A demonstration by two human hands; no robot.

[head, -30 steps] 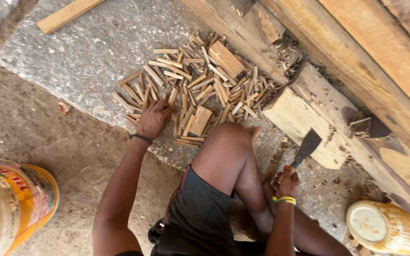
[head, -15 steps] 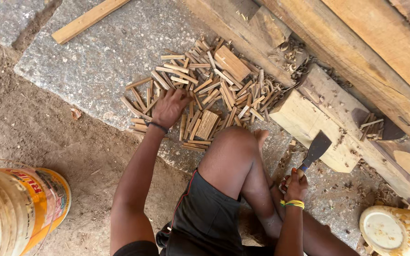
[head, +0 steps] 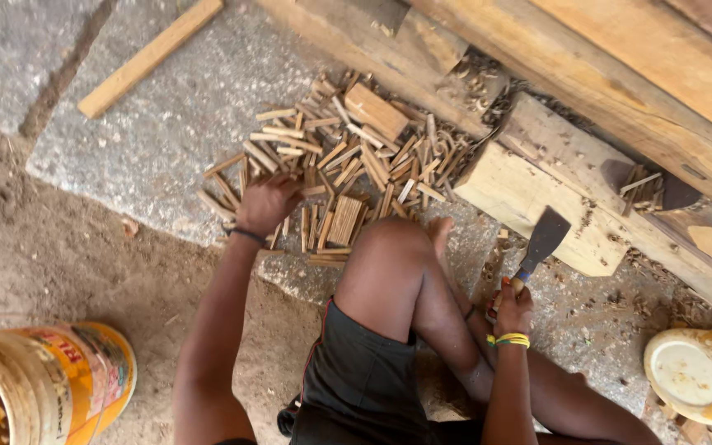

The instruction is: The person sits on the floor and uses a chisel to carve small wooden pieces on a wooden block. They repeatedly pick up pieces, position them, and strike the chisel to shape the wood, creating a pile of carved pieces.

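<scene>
Left hand: your left hand [head: 267, 203] reaches out onto the sticks [head: 348, 161], fingers curled over a few at the near left edge of the pile; whether it grips one firmly, you cannot tell.
Right hand: your right hand [head: 512, 309] is clenched around the handle of a chisel [head: 540, 243], blade up and tilted away from you.
Sticks: short split wood pieces lie scattered on a stone slab [head: 150, 140], spreading beyond and to the right of your left hand.
Block: a pale wood block [head: 529, 202] lies just beyond the chisel blade, touching or nearly touching it.
Beams: long beams [head: 620, 74] run diagonally past the block, well beyond both hands.
Knee: your bent knee [head: 393, 247] sits between the two hands.
Bucket: a yellow bucket [head: 51, 383] stands on the dirt floor, left of your left arm.
Round container: a round container [head: 694, 375] lies to the right of your right hand.
Plank: a plank [head: 150, 58] lies well beyond your left hand.
</scene>
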